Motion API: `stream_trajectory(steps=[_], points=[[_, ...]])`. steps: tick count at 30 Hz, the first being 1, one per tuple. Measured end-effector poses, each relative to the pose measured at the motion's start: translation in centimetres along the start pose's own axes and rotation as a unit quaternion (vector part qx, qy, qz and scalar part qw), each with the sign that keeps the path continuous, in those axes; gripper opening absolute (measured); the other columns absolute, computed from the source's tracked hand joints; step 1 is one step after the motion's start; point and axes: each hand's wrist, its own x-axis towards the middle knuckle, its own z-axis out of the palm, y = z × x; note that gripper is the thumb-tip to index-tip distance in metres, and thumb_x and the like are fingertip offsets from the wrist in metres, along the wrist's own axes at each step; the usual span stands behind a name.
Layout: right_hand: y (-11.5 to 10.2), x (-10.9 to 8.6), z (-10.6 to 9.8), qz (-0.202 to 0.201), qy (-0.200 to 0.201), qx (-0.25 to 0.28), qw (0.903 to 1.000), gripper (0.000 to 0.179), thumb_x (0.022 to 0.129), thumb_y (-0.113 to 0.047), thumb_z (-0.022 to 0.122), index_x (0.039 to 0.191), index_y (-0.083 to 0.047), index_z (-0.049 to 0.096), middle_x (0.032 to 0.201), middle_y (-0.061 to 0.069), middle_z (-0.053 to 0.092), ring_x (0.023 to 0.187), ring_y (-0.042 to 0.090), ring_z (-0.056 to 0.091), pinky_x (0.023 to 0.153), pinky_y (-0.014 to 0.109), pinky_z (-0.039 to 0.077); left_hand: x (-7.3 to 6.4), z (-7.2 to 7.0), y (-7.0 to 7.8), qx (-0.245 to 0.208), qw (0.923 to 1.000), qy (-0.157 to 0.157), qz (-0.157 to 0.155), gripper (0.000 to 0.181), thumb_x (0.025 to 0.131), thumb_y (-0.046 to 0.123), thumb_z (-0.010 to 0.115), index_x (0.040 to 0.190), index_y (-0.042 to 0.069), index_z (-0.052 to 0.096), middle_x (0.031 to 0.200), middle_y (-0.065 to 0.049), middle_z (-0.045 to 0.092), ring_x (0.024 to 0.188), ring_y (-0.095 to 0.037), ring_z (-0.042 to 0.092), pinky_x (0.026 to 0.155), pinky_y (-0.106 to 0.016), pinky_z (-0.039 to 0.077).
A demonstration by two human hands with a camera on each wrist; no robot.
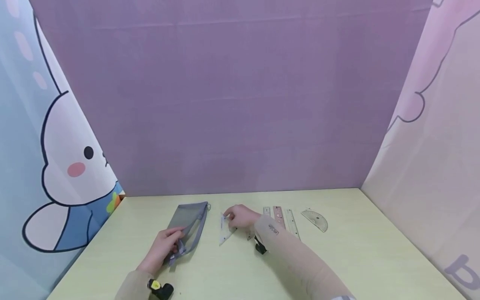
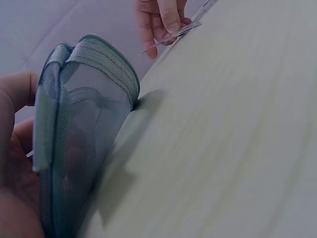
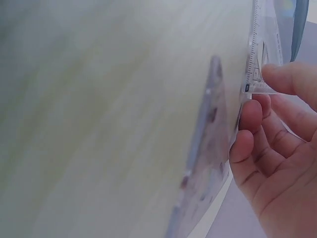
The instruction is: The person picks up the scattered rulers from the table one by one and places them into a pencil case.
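The left hand [image 1: 162, 246], low and left of centre in the head view, gripped the near end of a grey mesh pouch [image 1: 187, 225], fingers curled round its edge, the pouch lying on the pale green table [image 1: 356, 250]. Just right of it, the right hand [image 1: 243, 216] pinched a clear triangle ruler [image 1: 226, 232] at its upper corner. Further right lay three straight rulers [image 1: 279, 217], then a protractor [image 1: 316, 219].

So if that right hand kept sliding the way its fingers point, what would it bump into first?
Probably the grey mesh pouch that the left hand holds; the right hand, pinching the clear triangle ruler, points toward it. Depth is uncertain.
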Motion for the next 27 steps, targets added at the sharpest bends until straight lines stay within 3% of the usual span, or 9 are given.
stream_trajectory(steps=[11,16,21,27], points=[[0.6,-0.4,-0.9,-0.043,0.014,-0.003,0.999,0.019,0.086,-0.011,0.069,0.105,-0.007,0.069,0.086,-0.004,0.062,0.077,0.009,0.057,0.071,0.024,0.049,0.1,-0.1,-0.1,-0.005,1.0,0.0,0.002,0.04,0.088,0.011,0.057,0.125,-0.005,0.061,0.081,-0.006,0.056,0.065,-0.014,0.049,0.056,-0.027,0.046],[0.4,-1.0,-1.0,-0.042,0.011,0.022,0.9988,0.008,0.091,-0.012,0.064,0.096,-0.007,0.067,0.083,-0.004,0.063,0.073,0.008,0.058,0.068,0.023,0.05,-0.1,-0.2,0.0,0.002,1.0,-0.002,0.0,0.041,0.089,0.012,0.056,0.126,-0.005,0.06,0.08,-0.005,0.055,0.065,-0.015,0.05,0.056,-0.027,0.046],[0.2,-1.6,-1.4,-0.035,0.018,0.047,0.9981,0.009,0.094,-0.012,0.059,0.088,-0.008,0.063,0.075,0.002,0.063,0.065,0.011,0.054,0.06,0.024,0.045,0.1,-0.2,0.0,-0.002,1.0,-0.003,0.002,0.041,0.088,0.011,0.057,0.125,-0.005,0.061,0.078,-0.004,0.055,0.065,-0.014,0.049,0.056,-0.026,0.046],[0.6,-1.9,-1.8,-0.036,0.02,0.085,0.9955,0.009,0.095,-0.014,0.058,0.092,-0.007,0.062,0.078,0.008,0.064,0.068,0.019,0.059,0.061,0.028,0.047,0.1,-0.1,-0.1,-0.001,1.0,-0.003,-0.001,0.041,0.088,0.011,0.056,0.126,-0.006,0.06,0.079,-0.005,0.055,0.065,-0.014,0.049,0.056,-0.026,0.046]])
